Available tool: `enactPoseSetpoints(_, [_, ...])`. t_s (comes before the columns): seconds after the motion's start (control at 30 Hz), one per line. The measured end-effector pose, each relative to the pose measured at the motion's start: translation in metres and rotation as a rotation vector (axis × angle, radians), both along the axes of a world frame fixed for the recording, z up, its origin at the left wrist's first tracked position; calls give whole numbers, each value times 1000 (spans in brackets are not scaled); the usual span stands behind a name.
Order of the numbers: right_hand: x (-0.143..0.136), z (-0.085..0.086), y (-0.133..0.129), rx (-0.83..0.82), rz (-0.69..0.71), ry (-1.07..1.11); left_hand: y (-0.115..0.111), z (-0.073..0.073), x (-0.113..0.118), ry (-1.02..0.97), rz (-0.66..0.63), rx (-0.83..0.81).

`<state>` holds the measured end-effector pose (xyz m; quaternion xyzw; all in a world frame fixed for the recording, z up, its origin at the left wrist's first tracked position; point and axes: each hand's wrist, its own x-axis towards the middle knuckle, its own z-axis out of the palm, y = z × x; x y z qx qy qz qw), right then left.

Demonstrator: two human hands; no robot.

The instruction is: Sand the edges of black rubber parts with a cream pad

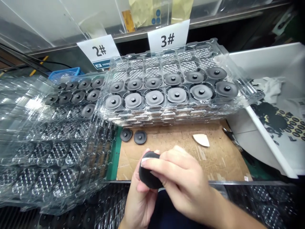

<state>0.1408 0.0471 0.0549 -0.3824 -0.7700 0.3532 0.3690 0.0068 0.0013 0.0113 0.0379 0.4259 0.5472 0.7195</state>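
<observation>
Low in the middle, my left hand (pixel 143 197) is closed around the edge of a round black plastic disc (pixel 149 173), tilted with its smooth face towards me. Over that face, my right hand (pixel 183 178) has its fingers drawn together, the tips at the disc. Something whitish shows at a right fingertip; whether it is a nail or a small piece I cannot tell. Just beyond my hands lie a black disc (pixel 126 135) and another disc (pixel 140 137), each with a central stud, on a cardboard sheet (pixel 171 143).
A stack of clear trays (pixel 166 109) behind holds two rows of discs. More clear trays (pixel 59 146) stand on the left. A white wedge-shaped piece (pixel 201 139) lies on the cardboard. At right, a white bin (pixel 269 140) holds black ring stickers (pixel 294 124) and a white cloth (pixel 271 89).
</observation>
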Motion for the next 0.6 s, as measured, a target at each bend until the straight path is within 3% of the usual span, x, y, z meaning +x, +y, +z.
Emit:
enactPoseSetpoints(0.07, [2, -5, -1, -71, -14, 65, 0, -1, -1, 20, 10, 22])
enactPoseSetpoints(0.2, [23, -34, -13, -506, -14, 147, 3, -1, -8, -25, 4, 30])
enactPoseSetpoints(0.27, [37, -55, -20, -663, -122, 175, 5, 0, -11, -75, -7, 42])
enactPoseSetpoints(0.33, [46, -68, -23, -701, -242, 140, 7, 2, -12, -107, -21, 54])
enactPoseSetpoints(0.4, [48, -67, -24, -631, -323, 84, 8, 2, -10, -113, -43, 58])
enactPoseSetpoints(0.5, [35, -39, -19, -387, -369, 82, 6, 0, -4, -93, -54, 67])
enactPoseSetpoints(0.6, [12, -8, -13, -68, -214, 101, 0, -6, -2, -101, -56, 86])
